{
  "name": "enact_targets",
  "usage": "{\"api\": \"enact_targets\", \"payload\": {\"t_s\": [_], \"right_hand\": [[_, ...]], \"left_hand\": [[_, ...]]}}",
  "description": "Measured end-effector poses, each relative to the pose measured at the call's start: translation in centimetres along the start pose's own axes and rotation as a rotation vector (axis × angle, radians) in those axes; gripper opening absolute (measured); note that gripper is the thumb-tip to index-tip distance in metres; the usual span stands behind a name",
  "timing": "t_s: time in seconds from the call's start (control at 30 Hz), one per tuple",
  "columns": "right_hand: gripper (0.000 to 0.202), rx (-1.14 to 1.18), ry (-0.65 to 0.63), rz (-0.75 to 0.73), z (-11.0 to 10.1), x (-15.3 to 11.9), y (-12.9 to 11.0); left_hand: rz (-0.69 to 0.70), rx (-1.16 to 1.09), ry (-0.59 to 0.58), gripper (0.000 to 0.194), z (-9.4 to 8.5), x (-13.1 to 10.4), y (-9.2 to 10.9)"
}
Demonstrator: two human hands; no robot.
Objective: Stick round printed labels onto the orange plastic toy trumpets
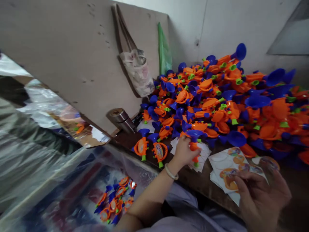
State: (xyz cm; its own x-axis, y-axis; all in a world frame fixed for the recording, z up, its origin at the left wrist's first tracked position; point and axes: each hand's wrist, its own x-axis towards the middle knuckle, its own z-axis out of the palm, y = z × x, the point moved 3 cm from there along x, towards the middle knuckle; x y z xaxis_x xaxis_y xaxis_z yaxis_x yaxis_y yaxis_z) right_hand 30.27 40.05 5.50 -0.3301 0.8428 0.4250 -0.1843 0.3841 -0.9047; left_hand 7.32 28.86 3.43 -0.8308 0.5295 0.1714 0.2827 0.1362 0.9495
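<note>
My left hand point(184, 152) is closed around an orange toy trumpet point(194, 146) with a blue bell and a green mouthpiece. It is over a stack of white sheets point(205, 153) on the table. Farther right, my right hand point(264, 196) pinches the edge of a sticker sheet point(218, 158) printed with round orange pictures. Fingers cover part of that sheet, and whether a loose sticker is between them is unclear. To the left of my left hand, two toy trumpets with oval stickers lie side by side, one trumpet point(141, 146) and another trumpet point(159, 151).
A large heap of toy trumpets point(207, 87) fills the back of the table. A steel flask point(122, 120) stands by the partition point(79, 42), where a cloth bag point(138, 72) and a green plastic bag point(164, 51) hang. Below left, a plastic-lined container point(65, 180) has several stickered trumpets inside.
</note>
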Motion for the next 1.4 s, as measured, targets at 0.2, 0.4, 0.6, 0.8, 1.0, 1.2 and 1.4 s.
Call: {"api": "enact_targets", "payload": {"t_s": [0.2,0.4,0.6,0.8,1.0,1.2,1.4], "right_hand": [[0.085,0.185,-0.081,0.137,3.0,-0.2,-4.2],[0.082,0.163,-0.075,0.025,6.1,-0.7,-5.2],[0.082,0.207,-0.034,0.064,6.8,-1.1,-5.4],[0.083,0.296,-0.075,0.195,6.8,-1.6,-5.7],[0.078,0.358,-0.057,0.207,6.3,-1.3,-5.2],[0.080,0.384,-0.060,0.203,6.1,-1.2,-5.2],[0.083,0.314,-0.023,0.209,5.8,-1.2,-5.2]], "left_hand": [[-0.218,-0.542,0.074,0.045,0.1,-2.2,1.4],[-0.380,-0.943,0.013,0.045,1.4,-6.7,3.8],[-0.023,-0.933,-0.142,0.065,1.5,-8.2,4.0],[0.204,-0.703,-0.068,0.055,1.2,-8.2,4.3],[0.150,-0.579,-0.050,0.045,0.4,-8.3,5.7],[0.098,-0.613,-0.066,0.043,0.7,-8.5,5.5],[0.100,-0.643,-0.074,0.040,0.9,-8.5,5.4]]}}
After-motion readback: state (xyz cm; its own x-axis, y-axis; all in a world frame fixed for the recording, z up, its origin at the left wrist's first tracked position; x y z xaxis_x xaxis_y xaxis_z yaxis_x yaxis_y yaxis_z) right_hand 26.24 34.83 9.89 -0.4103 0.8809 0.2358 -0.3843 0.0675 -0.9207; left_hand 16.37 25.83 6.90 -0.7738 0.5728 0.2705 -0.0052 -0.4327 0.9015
